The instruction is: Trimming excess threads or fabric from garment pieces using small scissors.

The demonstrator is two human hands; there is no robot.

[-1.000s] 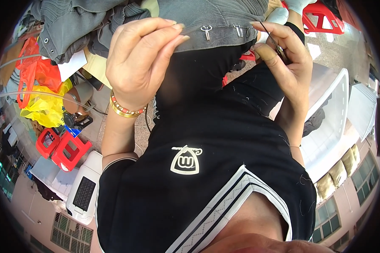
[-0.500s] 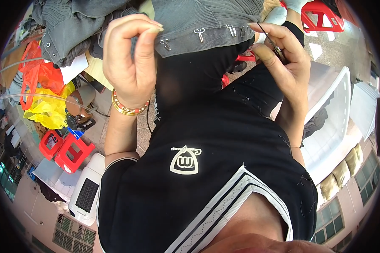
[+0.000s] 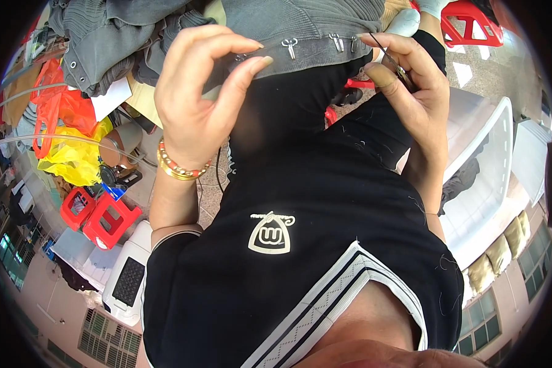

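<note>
The grey garment [image 3: 331, 21] lies over the lap [image 3: 270, 113], best kept flat. The left hand [image 3: 196, 101] is loose, seemingly empty; the right hand [image 3: 422, 89] grasps a dark pointed tool [image 3: 401, 72] (its tip should avoid the fabric) near metal hooks [image 3: 291, 49].

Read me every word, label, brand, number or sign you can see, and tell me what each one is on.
Black shirt: a pale emblem, roughly triangular, framing one letter-like mark; I won't copy it out.
Small blue item beside the yellow bag: any print is too small to read.
Grey garment: no readable text.
Dark tool in the right hand: no readable text.
</note>
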